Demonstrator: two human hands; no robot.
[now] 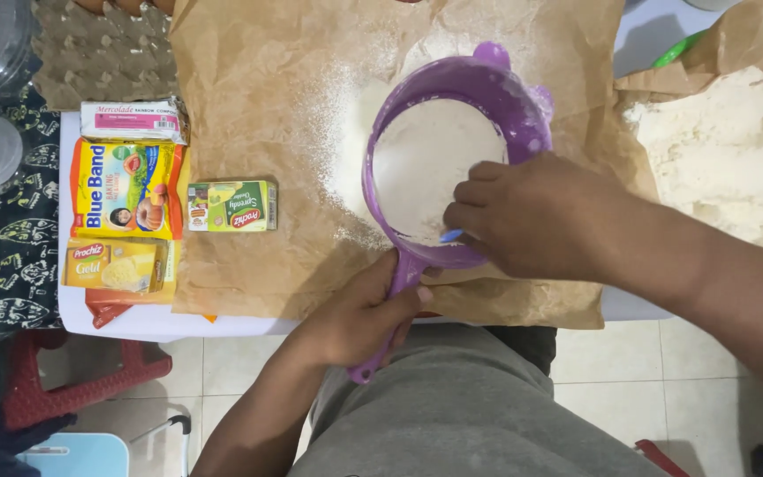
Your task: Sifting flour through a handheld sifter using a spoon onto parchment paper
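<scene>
Over crinkled brown paper (249, 106), round purple plastic sieve (452, 115) of powdery white flour (421, 159).

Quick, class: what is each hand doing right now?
Left hand: closed around the purple sieve handle.
Right hand: closed on a small blue tool over the flour.

sieve (487, 88) purple | flour (430, 163) white | paper (249, 106) brown | cloth (2, 230) dark, pale print

Pale tiled floor (222, 371); white table (134, 320); red plastic stool (55, 389) lower left; bright even light.
</scene>
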